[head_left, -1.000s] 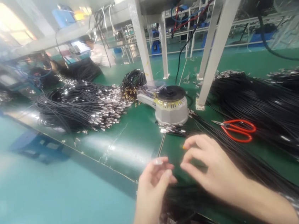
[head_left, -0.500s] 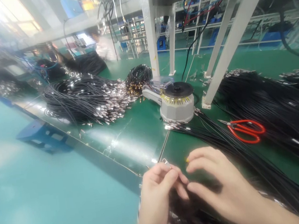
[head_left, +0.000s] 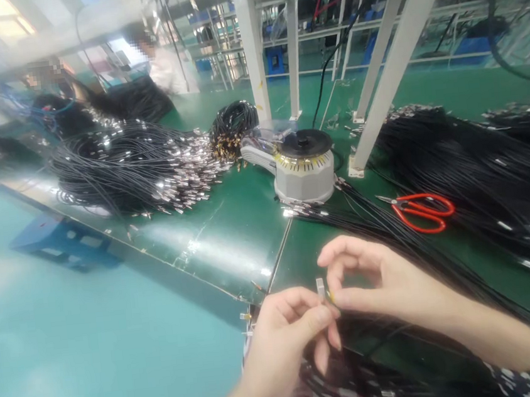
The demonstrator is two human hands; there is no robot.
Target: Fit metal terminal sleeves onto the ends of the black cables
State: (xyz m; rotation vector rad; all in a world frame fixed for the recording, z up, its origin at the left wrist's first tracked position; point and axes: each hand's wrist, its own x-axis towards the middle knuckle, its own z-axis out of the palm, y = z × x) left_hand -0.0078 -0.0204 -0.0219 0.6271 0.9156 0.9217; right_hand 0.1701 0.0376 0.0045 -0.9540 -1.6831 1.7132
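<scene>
My left hand (head_left: 284, 342) and my right hand (head_left: 378, 281) meet low in the middle, over the near edge of a green table (head_left: 230, 227). The left thumb and forefinger pinch a small silver connector (head_left: 320, 287) on the end of a thin black cable. The right hand's fingertips are curled in a pinch right beside that connector, touching it or the cable end. A thick bundle of black cables (head_left: 392, 235) runs under both hands toward the lower right.
A grey tape dispenser (head_left: 302, 166) stands behind the hands, red-handled scissors (head_left: 420, 212) to its right. A heap of black cables with silver plugs (head_left: 133, 168) lies at the left, more cables (head_left: 479, 163) at the right. White frame legs (head_left: 252, 48) rise from the table. People work far back left.
My hands have lifted slightly and closed together. The silver connector now stands upright between the left fingertips, and the right fingers have curled into a pinch next to it.
</scene>
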